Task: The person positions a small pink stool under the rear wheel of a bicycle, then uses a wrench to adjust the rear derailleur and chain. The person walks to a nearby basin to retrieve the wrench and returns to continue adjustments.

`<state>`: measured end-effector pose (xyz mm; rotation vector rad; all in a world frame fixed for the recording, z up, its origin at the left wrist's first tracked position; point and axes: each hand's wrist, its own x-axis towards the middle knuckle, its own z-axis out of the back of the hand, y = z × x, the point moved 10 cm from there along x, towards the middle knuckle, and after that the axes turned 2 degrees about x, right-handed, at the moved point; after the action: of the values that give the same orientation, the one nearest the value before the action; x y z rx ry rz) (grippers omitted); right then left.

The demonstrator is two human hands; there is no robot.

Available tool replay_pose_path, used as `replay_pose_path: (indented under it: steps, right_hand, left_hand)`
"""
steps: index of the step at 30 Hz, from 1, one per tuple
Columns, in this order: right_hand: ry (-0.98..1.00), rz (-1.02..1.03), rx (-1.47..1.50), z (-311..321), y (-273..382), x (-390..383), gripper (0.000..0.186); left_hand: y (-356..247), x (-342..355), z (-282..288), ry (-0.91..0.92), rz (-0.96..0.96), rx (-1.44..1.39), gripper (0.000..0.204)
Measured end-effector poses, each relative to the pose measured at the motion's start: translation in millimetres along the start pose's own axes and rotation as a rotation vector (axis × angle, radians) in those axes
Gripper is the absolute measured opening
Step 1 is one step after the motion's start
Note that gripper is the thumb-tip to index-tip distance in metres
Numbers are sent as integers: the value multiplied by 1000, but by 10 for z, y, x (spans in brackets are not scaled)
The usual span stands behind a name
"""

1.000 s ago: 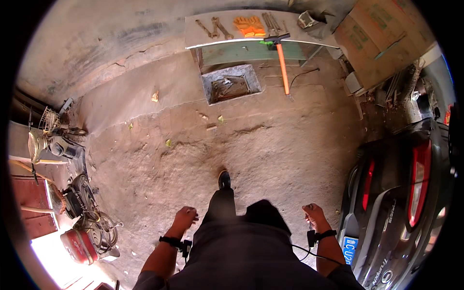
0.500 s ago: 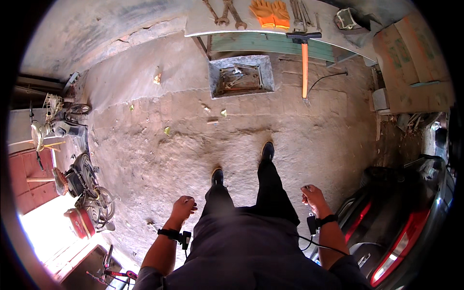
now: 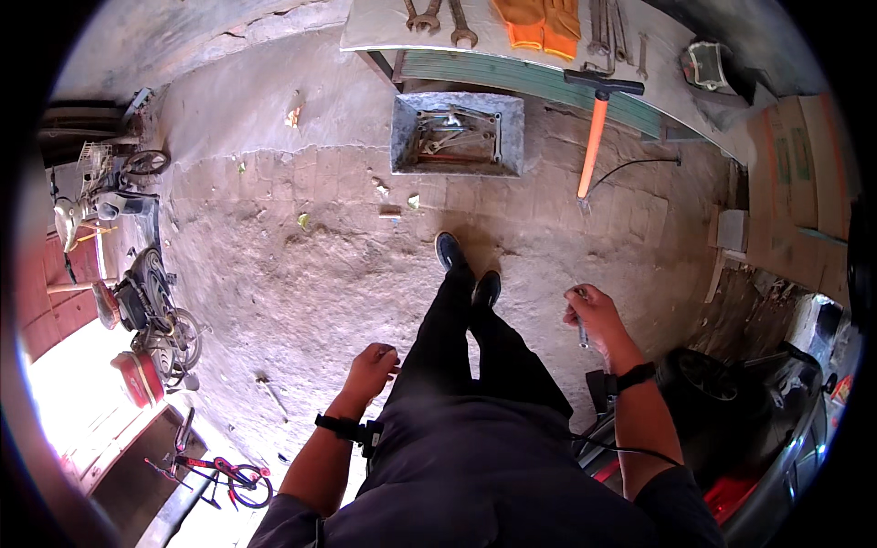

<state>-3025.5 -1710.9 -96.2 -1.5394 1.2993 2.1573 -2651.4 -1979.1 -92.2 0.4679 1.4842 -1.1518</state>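
My right hand (image 3: pixel 596 315) is closed around a slim silver metal tool, which looks like a wrench (image 3: pixel 583 336); its lower end shows beneath the fingers and the rest is hidden. Beside my left thigh hangs my left hand (image 3: pixel 372 372), its fingers loosely curled and slightly apart, with nothing visible in them. Ahead on the floor sits a grey box (image 3: pixel 399 137) holding several wrenches (image 3: pixel 457 142). A long orange-handled hammer (image 3: pixel 594 146) leans head-up against the bench (image 3: pixel 384 32). Large wrenches (image 3: pixel 463 35) and orange gloves (image 3: pixel 539 26) lie on the bench.
To the right stand a dark car (image 3: pixel 776 438) and large cardboard (image 3: pixel 795 183). Motorbikes (image 3: pixel 151 310) are parked along the left, with a bicycle (image 3: pixel 224 479) near the bright doorway. A metal piece (image 3: pixel 271 397) and small scraps lie on the rough floor.
My left foot has stepped ahead of my right. The view has turned, and the bench sits higher in it. More of the silver tool shows below my right hand.
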Motion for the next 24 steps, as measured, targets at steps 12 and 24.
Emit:
replay_pose_path:
  steps: [12,24]
  right_hand:
    - [536,-50,161,-2164,1005,424,24]
    - [621,-305,447,-2421,886,839,25]
  left_hand:
    - [-1612,373,-924,355,-333,-80,32]
    - [-1412,786,-1405,469,21,-538,26]
